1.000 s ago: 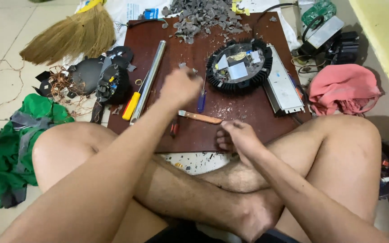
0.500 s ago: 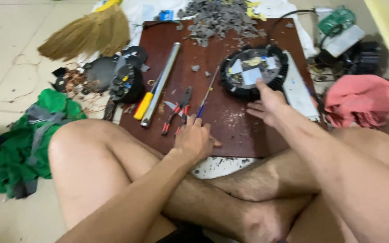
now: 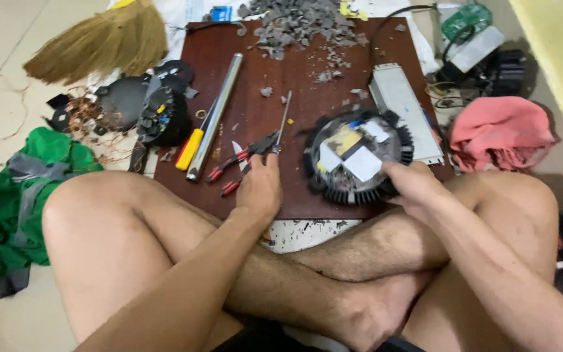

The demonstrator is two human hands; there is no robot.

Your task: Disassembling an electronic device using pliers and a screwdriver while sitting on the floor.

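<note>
1. I see the left hand (image 3: 260, 188) resting palm down on the near edge of the dark red board (image 3: 255, 78). Its fingers reach the red-handled pliers (image 3: 242, 156); whether they are closed on the handles I cannot tell.
2. A thin screwdriver (image 3: 284, 120) lies just beyond the pliers, its shaft pointing away from me.
3. I see the right hand (image 3: 415, 189) clasping the near right rim of the round black finned housing (image 3: 358, 156). The fingers are curled onto the fins.
4. The housing sits on the right half of the board, open face up, with white and yellow patches inside it.
5. A flat grey metal box (image 3: 402, 107) lies just behind and right of the housing.
6. A steel tube (image 3: 216, 114) and a yellow-handled tool (image 3: 190, 148) lie side by side on the left half of the board.
7. A heap of grey fragments (image 3: 294, 23) covers the far edge.
8. A straw broom (image 3: 102, 42), a green cloth (image 3: 14, 195) and a pink cloth (image 3: 500, 133) lie on the floor around the board.
</note>
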